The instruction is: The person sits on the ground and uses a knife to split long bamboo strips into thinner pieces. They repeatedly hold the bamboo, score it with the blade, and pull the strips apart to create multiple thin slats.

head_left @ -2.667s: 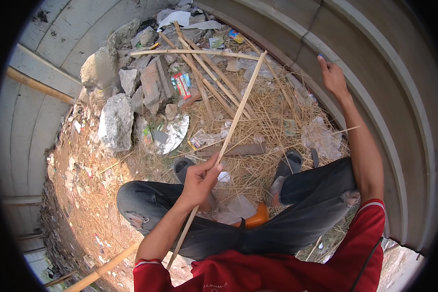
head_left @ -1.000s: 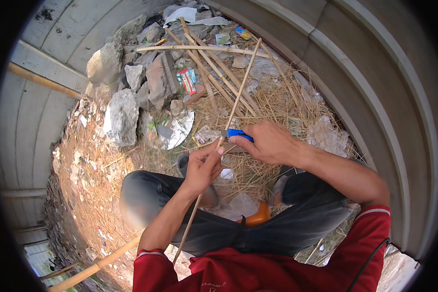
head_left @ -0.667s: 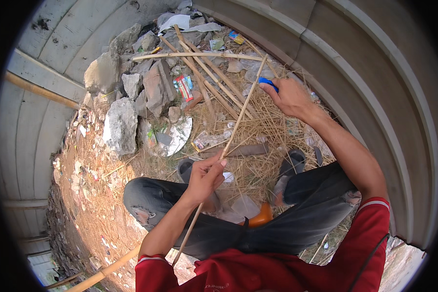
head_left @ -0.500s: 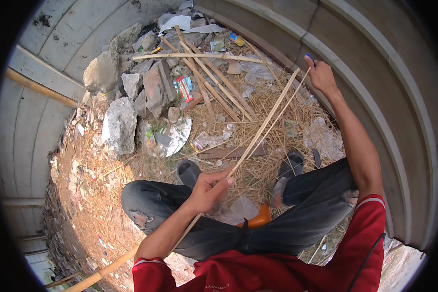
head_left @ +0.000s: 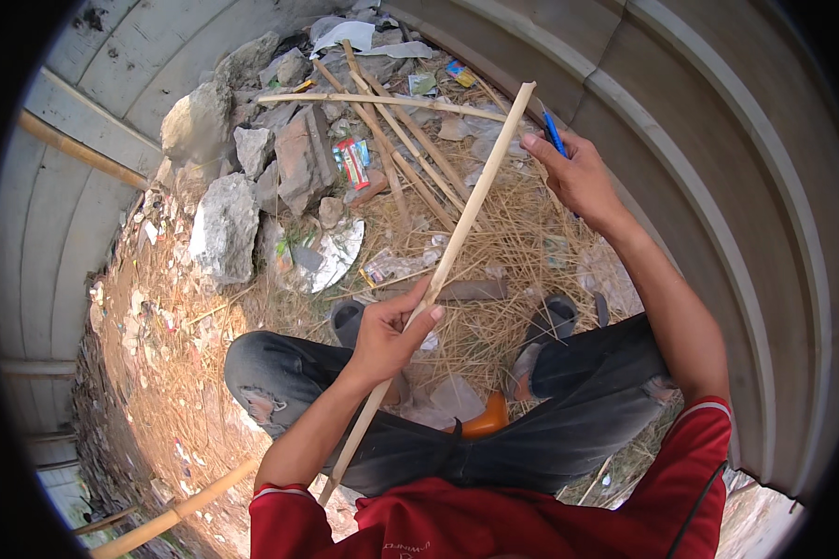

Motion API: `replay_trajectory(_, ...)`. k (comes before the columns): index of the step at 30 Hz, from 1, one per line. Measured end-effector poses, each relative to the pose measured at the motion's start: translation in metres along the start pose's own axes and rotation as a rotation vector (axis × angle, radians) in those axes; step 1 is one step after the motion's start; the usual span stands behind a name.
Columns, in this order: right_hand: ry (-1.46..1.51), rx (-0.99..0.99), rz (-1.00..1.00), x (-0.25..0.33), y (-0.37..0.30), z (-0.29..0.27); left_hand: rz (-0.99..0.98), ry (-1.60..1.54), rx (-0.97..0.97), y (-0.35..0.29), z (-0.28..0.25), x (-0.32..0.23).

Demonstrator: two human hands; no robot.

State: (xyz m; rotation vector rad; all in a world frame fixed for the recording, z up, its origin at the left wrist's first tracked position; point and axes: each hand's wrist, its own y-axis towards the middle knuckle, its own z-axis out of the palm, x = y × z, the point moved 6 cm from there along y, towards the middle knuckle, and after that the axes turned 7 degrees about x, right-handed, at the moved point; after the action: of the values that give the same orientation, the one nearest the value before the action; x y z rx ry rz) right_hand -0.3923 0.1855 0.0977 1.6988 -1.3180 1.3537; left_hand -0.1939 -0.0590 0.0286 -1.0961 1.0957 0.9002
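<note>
My left hand point(head_left: 393, 334) is closed around a long pale bamboo strip point(head_left: 468, 216). The strip runs slantwise from beside my left forearm up to its far end, in front of my right hand. In my right hand point(head_left: 578, 175) is a blue cutter knife point(head_left: 554, 136), its thin blade pointing away from me. The right thumb is close to the strip's far part; whether it touches I cannot tell. Beyond the hands, several bamboo strips point(head_left: 424, 160) lie crossed on the ground.
Rocks point(head_left: 226, 228) are piled at the far left. A ribbed metal wall point(head_left: 708, 177) curves along the right. Dry straw, wrappers and a flat dark piece point(head_left: 466, 291) lie ahead of my sandalled feet. An orange object point(head_left: 488, 416) sits between my legs, and a bamboo pole point(head_left: 177, 511) at lower left.
My right hand with the cutter knife has come left and nearer, beside the strip. The strip has turned its broad face up, and the thin sliver beside it no longer shows.
</note>
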Motion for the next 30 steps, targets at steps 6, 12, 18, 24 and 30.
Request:
replay_trajectory(6,-0.118,0.175,-0.108,-0.006,-0.023,0.056,-0.057,0.065,-0.015,0.003,0.01,-0.011)
replay_trajectory(12,-0.244,0.24,-0.208,0.002,-0.032,0.064,-0.055,0.071,-0.051,0.003,0.003,-0.011)
replay_trajectory(18,-0.625,0.402,-0.295,0.012,-0.073,0.105,0.035,0.077,-0.116,0.009,-0.008,-0.006)
replay_trajectory(24,-0.783,0.259,-0.316,-0.001,-0.043,0.1,-0.016,0.083,-0.122,0.003,-0.01,-0.002)
replay_trajectory(30,-0.722,-0.349,0.076,-0.041,0.051,-0.076,0.014,0.162,0.035,-0.013,0.002,0.014)
